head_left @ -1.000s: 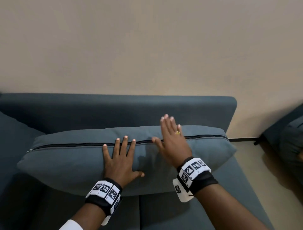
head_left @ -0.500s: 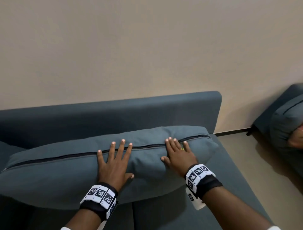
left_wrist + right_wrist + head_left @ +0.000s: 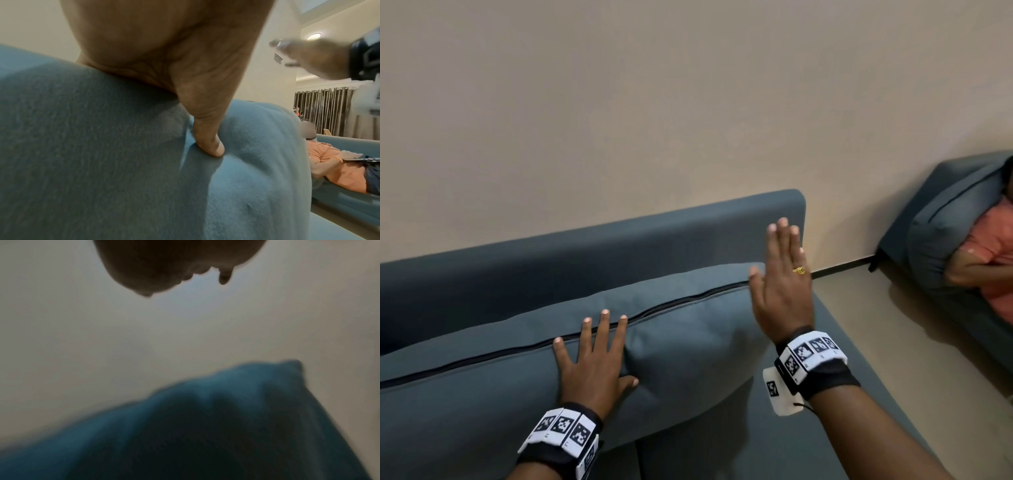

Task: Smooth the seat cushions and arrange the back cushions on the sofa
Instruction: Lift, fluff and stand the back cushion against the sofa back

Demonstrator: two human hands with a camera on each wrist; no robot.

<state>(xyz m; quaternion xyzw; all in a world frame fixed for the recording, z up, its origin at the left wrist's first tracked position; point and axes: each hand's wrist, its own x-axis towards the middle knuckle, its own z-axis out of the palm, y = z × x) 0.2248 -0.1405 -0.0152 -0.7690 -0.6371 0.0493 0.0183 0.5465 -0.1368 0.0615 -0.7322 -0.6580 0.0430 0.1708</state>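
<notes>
A blue-grey back cushion (image 3: 688, 346) with a dark zip along its top leans against the sofa backrest (image 3: 592, 257). My left hand (image 3: 595, 356) lies flat on its front face with fingers spread, and the thumb dents the fabric (image 3: 209, 144). My right hand (image 3: 780, 277) is raised in the air above the cushion's right end, fingers straight, holding nothing, a gold ring on one finger. In the right wrist view the cushion (image 3: 226, 426) is a blur below the palm. The seat cushions (image 3: 774, 442) show beneath.
A beige wall (image 3: 654, 102) rises behind the sofa. The sofa's right end meets bare floor (image 3: 893, 342). A second sofa (image 3: 935, 219) stands at the far right with a person in an orange shirt (image 3: 993, 260) lying on it.
My right hand has lifted off the cushion's right end into the air. The left hand stays pressed flat on the cushion. The head view has swung left, so the sofa sits lower and tilted.
</notes>
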